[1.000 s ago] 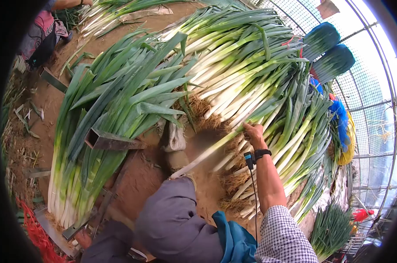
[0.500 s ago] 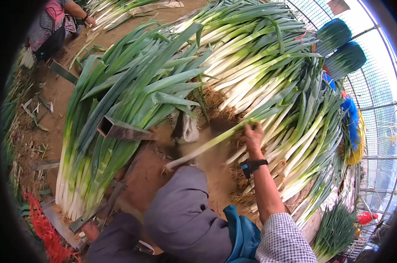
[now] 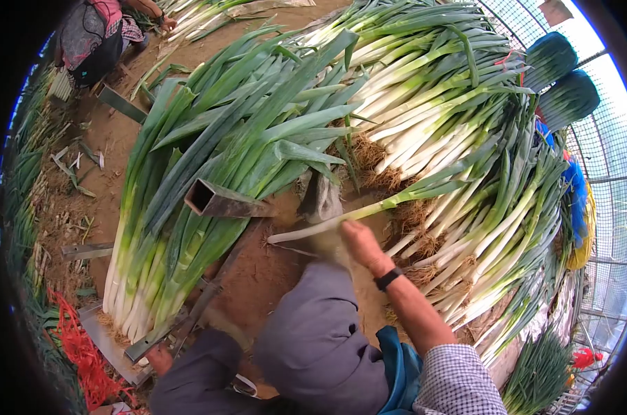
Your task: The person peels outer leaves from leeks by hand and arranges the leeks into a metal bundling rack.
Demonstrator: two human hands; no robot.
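My right hand (image 3: 363, 245) is closed at the pale shaft of a long green onion (image 3: 396, 198), its fingers partly blurred. The root end of this onion points left above my knee, and its leaves reach over the pile at right. A blurred pale strip hangs below my fingers. At lower left, my left hand (image 3: 160, 360) shows only in part beside a metal bracket (image 3: 147, 343); its fingers are hidden. Above it, a thick bundle of green onions (image 3: 189, 187) leans in a metal frame (image 3: 227, 200), white ends down.
Piled green onions (image 3: 438, 117) with roots cover the right side. Red twine (image 3: 78, 349) lies at lower left. Another person (image 3: 102, 34) works at upper left. Netted bundles (image 3: 568, 93) stand by the mesh wall at right.
My right hand has slid down the onion's shaft towards its root end. The view has shifted slightly, so the surroundings sit further right. My left hand stays by the bracket.
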